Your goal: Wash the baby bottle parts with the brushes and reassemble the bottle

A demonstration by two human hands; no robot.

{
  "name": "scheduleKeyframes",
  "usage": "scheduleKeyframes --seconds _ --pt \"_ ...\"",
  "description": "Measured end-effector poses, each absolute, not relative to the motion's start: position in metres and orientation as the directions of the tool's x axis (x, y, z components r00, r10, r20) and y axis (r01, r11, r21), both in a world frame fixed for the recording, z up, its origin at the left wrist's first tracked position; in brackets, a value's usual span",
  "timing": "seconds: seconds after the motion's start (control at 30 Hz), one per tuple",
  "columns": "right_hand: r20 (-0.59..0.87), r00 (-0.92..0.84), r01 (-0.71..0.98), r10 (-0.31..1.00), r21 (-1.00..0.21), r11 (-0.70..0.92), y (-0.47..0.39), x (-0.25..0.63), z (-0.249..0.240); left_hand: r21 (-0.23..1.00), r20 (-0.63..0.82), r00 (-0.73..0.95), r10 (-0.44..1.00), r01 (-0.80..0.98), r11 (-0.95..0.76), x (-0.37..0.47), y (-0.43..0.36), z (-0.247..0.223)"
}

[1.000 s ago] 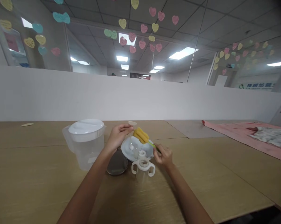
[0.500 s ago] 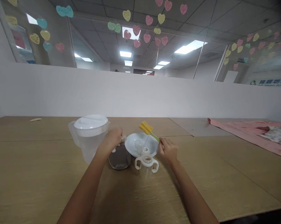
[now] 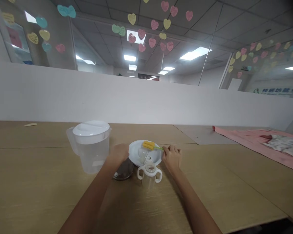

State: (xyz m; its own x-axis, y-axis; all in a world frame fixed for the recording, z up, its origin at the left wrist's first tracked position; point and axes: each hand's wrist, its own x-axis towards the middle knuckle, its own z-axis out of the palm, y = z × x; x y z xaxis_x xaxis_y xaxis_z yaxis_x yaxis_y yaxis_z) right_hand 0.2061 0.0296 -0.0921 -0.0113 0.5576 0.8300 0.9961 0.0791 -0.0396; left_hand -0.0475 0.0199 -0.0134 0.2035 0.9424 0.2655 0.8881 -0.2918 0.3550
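My right hand (image 3: 172, 157) grips the thin green handle of a yellow sponge brush (image 3: 148, 145), whose head lies over the far side of a white bowl (image 3: 134, 149). Clear pieces sit inside the bowl. My left hand (image 3: 120, 152) is closed at the bowl's left edge, above a dark round dish (image 3: 124, 170); what its fingers hold, if anything, is hidden. In front of the bowl stands a clear bottle with two white handles (image 3: 150, 175), its top open. A translucent pitcher with a white lid (image 3: 92, 146) is left of my left hand.
On the right side of the wooden table (image 3: 209, 182) lies a pink cloth (image 3: 246, 139) with a patterned fabric (image 3: 286, 144) on it. A small pale flat piece (image 3: 30, 124) lies at the back left. A white wall (image 3: 136, 102) rises behind the table.
The sponge head has dropped from above the bowl's far rim to over the bowl and now points left. My left hand has lowered slightly. The view has shifted a little.
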Motion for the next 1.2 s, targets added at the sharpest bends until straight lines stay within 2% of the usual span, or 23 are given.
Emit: scheduleKeyframes --seconds 0.13,0.23,0.37,0.57,0.7,0.77,0.9,1.03,1.1,1.2 --pt "0.828 -0.032 0.99 0.559 -0.05 0.132 0.026 0.2 -0.089 0.194 0.214 0.32 0.923 0.912 -0.361 -0.016 0.018 -0.023" --pt "0.829 -0.028 0.986 0.558 -0.069 0.153 0.024 0.198 -0.087 0.124 0.222 0.352 0.909 0.915 -0.384 -0.003 0.019 -0.035" --pt "0.827 0.006 0.979 0.563 -0.12 0.167 0.024 0.199 -0.087 0.103 0.243 0.334 0.911 0.925 -0.367 -0.004 0.026 -0.045" --pt "0.798 0.049 0.974 0.6 -0.172 0.15 0.025 0.201 -0.088 0.145 0.274 0.222 0.936 0.952 -0.269 -0.003 0.036 -0.052" --pt "0.801 0.149 0.957 0.58 -0.264 0.118 0.029 0.211 -0.089 0.225 0.29 0.176 0.941 0.943 -0.246 -0.006 0.038 -0.043" --pt "0.801 0.206 0.943 0.563 -0.316 0.105 0.03 0.216 -0.088 0.333 0.319 0.179 0.931 0.898 -0.287 -0.009 0.037 -0.033" --pt "0.805 0.186 0.908 0.564 -0.36 0.213 0.027 0.216 -0.085 0.59 0.412 0.273 0.869 0.647 -0.483 -0.016 0.03 -0.01" --pt "0.852 0.15 0.867 0.502 -0.358 0.347 0.017 0.206 -0.08 0.717 0.463 0.309 0.831 0.421 -0.556 -0.014 0.019 0.004" --pt "0.867 0.159 0.857 0.473 -0.359 0.369 0.012 0.202 -0.078 0.784 0.457 0.279 0.845 0.323 -0.531 -0.011 0.015 0.005" --pt "0.88 0.119 0.864 0.46 -0.32 0.389 0.007 0.199 -0.075 0.876 0.334 0.262 0.905 0.267 -0.401 -0.009 0.016 0.002"
